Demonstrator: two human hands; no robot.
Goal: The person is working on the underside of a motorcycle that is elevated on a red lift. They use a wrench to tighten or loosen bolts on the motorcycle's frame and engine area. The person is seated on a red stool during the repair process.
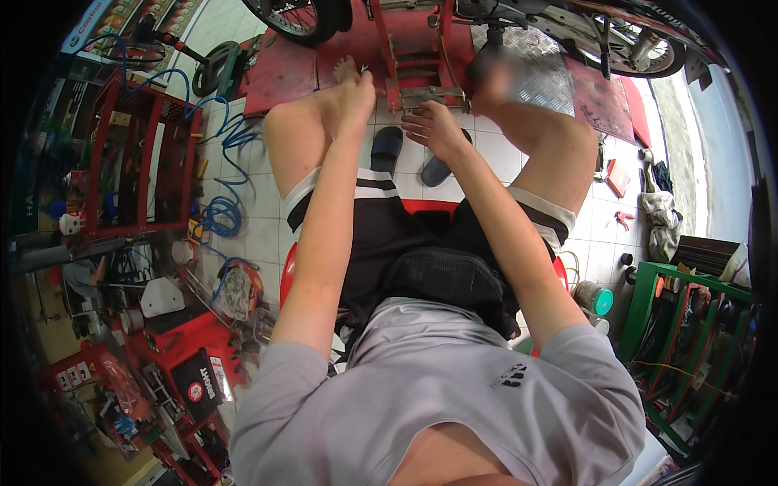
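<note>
We have the left hand (pixel 355 91) at the far centre, fingers curled around a small shiny piece (pixel 364 69); its exact shape is too small to tell. We have the right hand (pixel 438 130) just beside it, fingers extended and slightly spread, near a bare-metal crosspiece (pixel 425 97); we cannot tell whether they touch it. The crosspiece spans the near end of a red-painted steel frame (pixel 385 49), which has 2 long, straight rails. Left of the frame lies a scuffed, flat red platform (pixel 279 73); to the right, a silvery plate (pixel 541 85) carries a raised tread pattern. A round, black tyre (pixel 316 28) stands at the far edge.

Between our knees, 2 dark, smooth sandals (pixel 387 150) rest on glossy, square floor tiles (pixel 494 154). We note a gap between the hands, and bare tile from the sandals to each leg. At left, a coiled blue hose (pixel 219 217) and an angular red metal rack (pixel 162 225) bound the floor; at right, small red pliers (pixel 624 220) and a green metal rack (pixel 640 312) mark the limit.
</note>
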